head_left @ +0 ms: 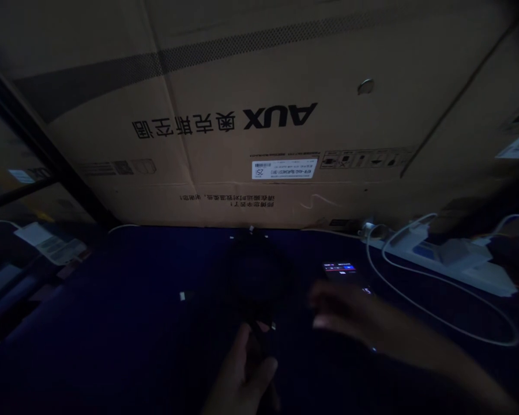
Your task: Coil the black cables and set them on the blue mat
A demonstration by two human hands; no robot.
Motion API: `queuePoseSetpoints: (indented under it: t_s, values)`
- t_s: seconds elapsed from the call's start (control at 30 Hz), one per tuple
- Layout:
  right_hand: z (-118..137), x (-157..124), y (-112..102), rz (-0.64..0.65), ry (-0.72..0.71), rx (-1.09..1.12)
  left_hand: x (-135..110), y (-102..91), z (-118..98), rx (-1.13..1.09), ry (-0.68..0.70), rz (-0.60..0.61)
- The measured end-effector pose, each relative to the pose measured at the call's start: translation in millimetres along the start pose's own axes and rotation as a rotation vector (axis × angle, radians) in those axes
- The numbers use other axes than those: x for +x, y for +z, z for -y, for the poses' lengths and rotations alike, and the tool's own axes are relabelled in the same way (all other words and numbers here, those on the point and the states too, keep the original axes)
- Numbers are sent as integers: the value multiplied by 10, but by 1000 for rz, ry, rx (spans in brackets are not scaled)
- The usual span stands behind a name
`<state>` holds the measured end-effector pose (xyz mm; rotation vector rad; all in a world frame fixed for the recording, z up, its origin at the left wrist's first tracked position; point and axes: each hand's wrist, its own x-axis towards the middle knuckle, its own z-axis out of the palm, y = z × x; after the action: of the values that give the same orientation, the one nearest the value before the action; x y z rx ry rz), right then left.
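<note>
At the far left a white paper piece (pixel 47 245) lies at the edge of the dark blue table (pixel 125 311). Behind everything stands a big cardboard box (pixel 285 75), its print upside down. In the middle a black bulky object (pixel 255 276) rests on the table, too dark to identify. Just below it the left hand (pixel 246 372) pinches a thin dark piece (pixel 263 340) between thumb and fingers. The right hand (pixel 346 314) - blurred - hovers with fingers spread, holding nothing, just over a phone (pixel 341 270) with a lit screen. Further right a white cable (pixel 436 314) loops near a white power strip (pixel 454 262).
</note>
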<state>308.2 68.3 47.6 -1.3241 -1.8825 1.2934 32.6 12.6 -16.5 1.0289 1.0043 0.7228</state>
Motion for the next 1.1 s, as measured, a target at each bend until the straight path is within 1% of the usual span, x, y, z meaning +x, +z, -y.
queuePoseSetpoints:
  t_s: [0.07, 0.13, 0.17, 0.23, 0.3, 0.47, 0.6, 0.77, 0.9, 1.1]
  values:
    - [65, 63, 341, 155, 14, 82, -9, -28, 13, 17, -2, -33]
    - [84, 120, 653, 218, 9, 204, -31, -40, 30, 39, -57, -129]
    - [75, 143, 765, 233, 16, 285, -46, -41, 36, 52, -95, -185]
    - [32, 175, 884, 257, 51, 435, -72, -32, 39, 75, -140, -273]
    - [-16, 191, 889, 272, 80, 514, -88, -18, 29, 92, -135, -310]
    - [-68, 206, 814, 287, 106, 538, -97, -3, -8, 60, -63, -330]
    - [-77, 207, 816, 318, 116, 545, -120, 9, -56, 45, -89, -328]
    - [-93, 207, 790, 367, 124, 539, -142, 52, -118, 56, -153, -292]
    - [-125, 217, 780, 382, 115, 523, -149, 53, -110, 4, -124, -325]
    - [-146, 227, 784, 380, 114, 520, -153, 61, -138, -91, -112, -286]
